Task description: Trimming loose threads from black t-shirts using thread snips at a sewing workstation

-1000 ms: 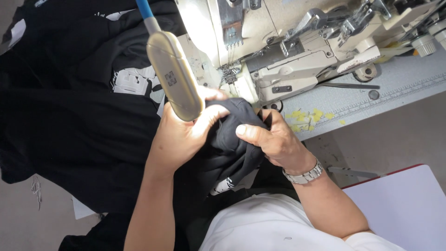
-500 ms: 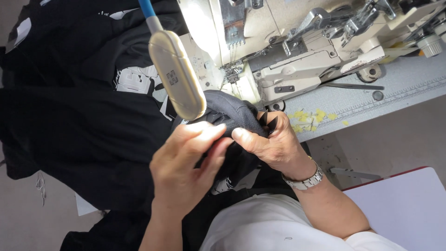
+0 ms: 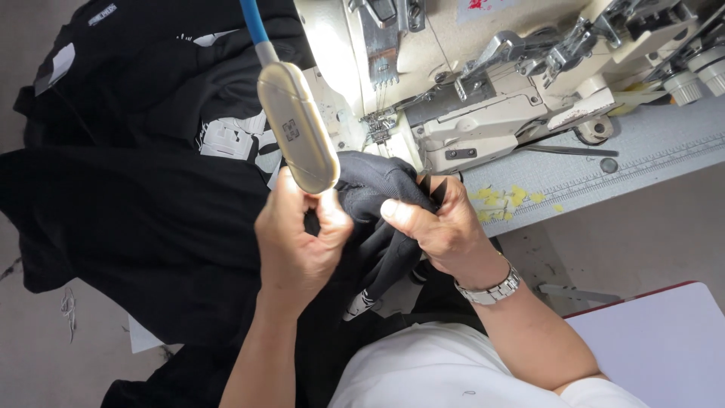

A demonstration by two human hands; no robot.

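Here, grey sewing table [image 3: 649,151] over bare floor [image 3: 649,227], both hands' fingers [image 3: 393,211] gripping black fabric [image 3: 370,189].

— What lies at the machine?
— A black garment [image 3: 377,198], bunched into folds just before the sewing machine's [image 3: 483,91] needle.
— And the rest?
— Spread flat leftward, a white print showing on its dark cloth.

The bunched black cotton garment [image 3: 370,189] lies between the fingers of the left hand [image 3: 298,242] and right hand [image 3: 438,223]. Beyond the fingertips stands the cream metal sewing machine [image 3: 491,98]; above the left fingers hangs the oval beige lamp head [image 3: 297,128].
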